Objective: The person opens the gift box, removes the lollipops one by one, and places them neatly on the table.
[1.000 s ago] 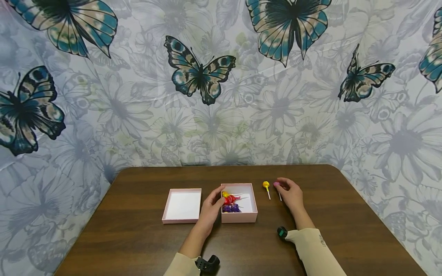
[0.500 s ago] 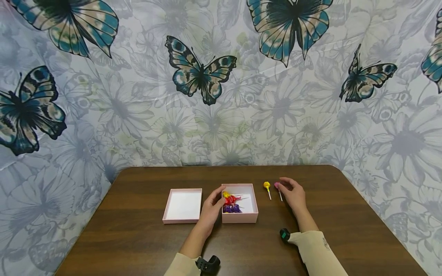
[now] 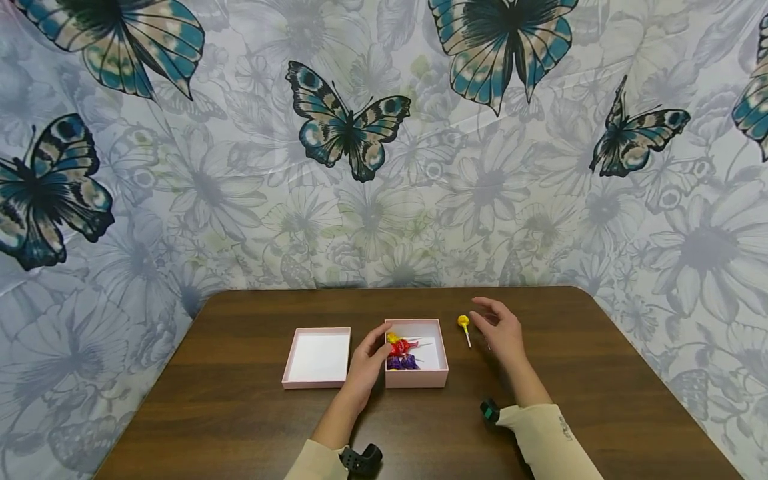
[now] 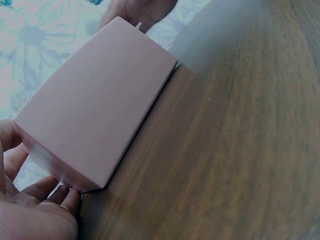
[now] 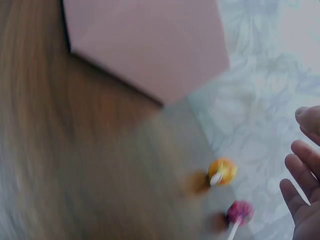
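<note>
My left hand grips the left wall of an open pink box, its thumb at the rim and its other fingers against the outer side. Inside, at the left, lie yellow, red and purple lollipops. My right hand is apart from the box, fingers extended and holding nothing. A yellow lollipop stands on the table left of that hand. Beside it is a pink lollipop, seen in the right wrist view; in the head view the hand hides most of it.
A pink-rimmed lid, white inside, lies left of the box on the brown wooden table. A cloth with butterflies and flowers hangs behind the table's far edge.
My right hand has let go of the pink lollipop, which it was touching beside the yellow one, and has lifted slightly up and left. The left hand and the box have not moved.
</note>
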{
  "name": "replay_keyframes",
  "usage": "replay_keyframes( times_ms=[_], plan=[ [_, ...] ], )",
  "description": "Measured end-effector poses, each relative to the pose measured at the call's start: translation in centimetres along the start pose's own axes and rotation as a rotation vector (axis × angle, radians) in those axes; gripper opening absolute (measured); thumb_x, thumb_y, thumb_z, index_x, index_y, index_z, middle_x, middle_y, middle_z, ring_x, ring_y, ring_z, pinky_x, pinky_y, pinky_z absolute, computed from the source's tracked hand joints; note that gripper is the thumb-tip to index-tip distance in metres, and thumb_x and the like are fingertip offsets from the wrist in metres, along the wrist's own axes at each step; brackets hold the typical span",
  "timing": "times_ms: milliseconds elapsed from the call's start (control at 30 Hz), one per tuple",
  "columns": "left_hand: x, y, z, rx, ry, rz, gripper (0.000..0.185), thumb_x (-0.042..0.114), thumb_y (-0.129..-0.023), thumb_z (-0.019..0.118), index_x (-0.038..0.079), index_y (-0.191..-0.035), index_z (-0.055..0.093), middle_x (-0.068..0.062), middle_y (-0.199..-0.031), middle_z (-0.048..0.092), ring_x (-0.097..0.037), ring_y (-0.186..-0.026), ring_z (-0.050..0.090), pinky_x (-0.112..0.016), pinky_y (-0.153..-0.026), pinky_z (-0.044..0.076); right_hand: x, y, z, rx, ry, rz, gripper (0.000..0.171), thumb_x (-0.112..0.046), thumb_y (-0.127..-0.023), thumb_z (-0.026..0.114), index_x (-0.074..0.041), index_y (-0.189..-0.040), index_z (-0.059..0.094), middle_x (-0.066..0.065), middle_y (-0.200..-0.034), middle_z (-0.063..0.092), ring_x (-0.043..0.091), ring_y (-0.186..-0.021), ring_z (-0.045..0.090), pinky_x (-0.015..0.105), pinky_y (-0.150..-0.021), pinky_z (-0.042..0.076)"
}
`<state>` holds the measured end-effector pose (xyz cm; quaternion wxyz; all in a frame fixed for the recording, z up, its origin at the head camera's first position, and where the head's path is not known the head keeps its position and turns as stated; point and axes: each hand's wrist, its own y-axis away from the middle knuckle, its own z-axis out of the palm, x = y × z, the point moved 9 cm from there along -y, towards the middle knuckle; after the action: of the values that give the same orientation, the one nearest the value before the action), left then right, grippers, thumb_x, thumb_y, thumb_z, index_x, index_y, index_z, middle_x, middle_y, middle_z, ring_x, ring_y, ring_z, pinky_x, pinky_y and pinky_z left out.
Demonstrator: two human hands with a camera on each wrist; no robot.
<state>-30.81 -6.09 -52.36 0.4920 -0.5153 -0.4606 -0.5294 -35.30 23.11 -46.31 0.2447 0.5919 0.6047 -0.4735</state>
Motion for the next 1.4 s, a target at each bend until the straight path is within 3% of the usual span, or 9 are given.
replay_keyframes(
  times_ms=[133,200,267,500,667,900,1100,1300,1400],
  plan=[
    [0.1,0.1,0.1,0.002,0.0,-0.007,0.044,0.017,-0.102,0.054,0.021,-0.145,0.052,-0.009,-0.161,0.038,-0.035,-0.151,0.03,-0.057,-0.122,0.024,-1.7,0.3,0.1,-0.003,-0.044,-0.045,0.035,-0.02,-0.093,0.072,-0.012,-0.126,0.067,0.011,-0.128,0.067,0.032,-0.116,0.065,0.023,-0.095,0.055],
    [0.2,0.2,0.0,0.005,-0.003,-0.006,0.043,0.017,-0.102,0.054,0.021,-0.145,0.052,-0.009,-0.16,0.038,-0.036,-0.15,0.03,-0.057,-0.122,0.025,-2.3,0.5,0.3,-0.01,-0.055,-0.057,0.035,-0.02,-0.093,0.072,-0.011,-0.126,0.067,0.013,-0.127,0.067,0.033,-0.117,0.065,0.011,-0.089,0.05],
    [0.2,0.2,0.0,0.008,-0.004,-0.007,0.043,0.017,-0.102,0.054,0.021,-0.145,0.052,-0.009,-0.16,0.038,-0.035,-0.15,0.03,-0.057,-0.122,0.025,-2.8,0.7,0.5,-0.022,-0.066,-0.063,0.034,-0.021,-0.093,0.071,-0.011,-0.126,0.067,0.014,-0.126,0.068,0.033,-0.117,0.065,0.006,-0.086,0.046],
    [0.1,0.2,-0.1,0.01,-0.006,0.0,0.043,0.015,-0.102,0.054,0.021,-0.145,0.052,-0.01,-0.16,0.038,-0.035,-0.15,0.03,-0.056,-0.122,0.025,-4.6,1.5,1.8,-0.095,-0.085,-0.097,0.035,-0.024,-0.094,0.071,-0.013,-0.127,0.067,0.01,-0.13,0.066,0.03,-0.117,0.063,0.021,-0.091,0.052],
    [-0.1,0.1,-0.1,0.011,0.001,-0.005,0.043,0.013,-0.102,0.053,0.02,-0.145,0.053,-0.01,-0.159,0.04,-0.035,-0.15,0.032,-0.055,-0.122,0.026,-6.5,2.3,2.6,-0.148,-0.147,-0.131,0.036,-0.019,-0.094,0.07,-0.007,-0.128,0.066,0.01,-0.134,0.065,0.032,-0.122,0.061,0.016,-0.089,0.051],
    [-0.1,-0.1,0.0,0.009,0.008,-0.001,0.043,0.012,-0.102,0.052,0.019,-0.145,0.053,-0.01,-0.159,0.039,-0.034,-0.15,0.031,-0.055,-0.123,0.025,-9.5,3.8,3.6,-0.225,-0.122,-0.15,0.034,-0.009,-0.093,0.069,-0.001,-0.126,0.065,0.017,-0.13,0.066,0.036,-0.118,0.062,0.024,-0.089,0.053],
    [-0.2,0.0,0.0,0.007,-0.004,-0.004,0.043,0.013,-0.103,0.051,0.02,-0.145,0.052,-0.01,-0.16,0.038,-0.035,-0.151,0.03,-0.055,-0.123,0.024,-8.0,3.6,5.4,-0.264,-0.095,-0.165,0.033,-0.014,-0.093,0.071,-0.009,-0.125,0.067,0.014,-0.124,0.07,0.034,-0.114,0.065,0.025,-0.088,0.054],
    [-0.1,-0.1,0.0,0.005,-0.006,-0.005,0.042,0.013,-0.103,0.051,0.02,-0.145,0.052,-0.01,-0.16,0.038,-0.035,-0.151,0.029,-0.056,-0.123,0.023,-7.5,3.8,6.8,-0.329,-0.091,-0.19,0.032,-0.022,-0.091,0.074,-0.016,-0.122,0.069,0.01,-0.116,0.073,0.026,-0.109,0.069,0.04,-0.092,0.058],
    [-0.1,-0.1,0.0,0.003,-0.009,-0.001,0.042,0.013,-0.103,0.051,0.02,-0.144,0.053,-0.011,-0.16,0.038,-0.035,-0.151,0.03,-0.056,-0.123,0.024,-7.7,3.9,7.4,-0.366,-0.092,-0.204,0.031,-0.022,-0.091,0.074,-0.017,-0.121,0.069,0.01,-0.119,0.072,0.028,-0.111,0.069,0.041,-0.091,0.059]
  ],
)
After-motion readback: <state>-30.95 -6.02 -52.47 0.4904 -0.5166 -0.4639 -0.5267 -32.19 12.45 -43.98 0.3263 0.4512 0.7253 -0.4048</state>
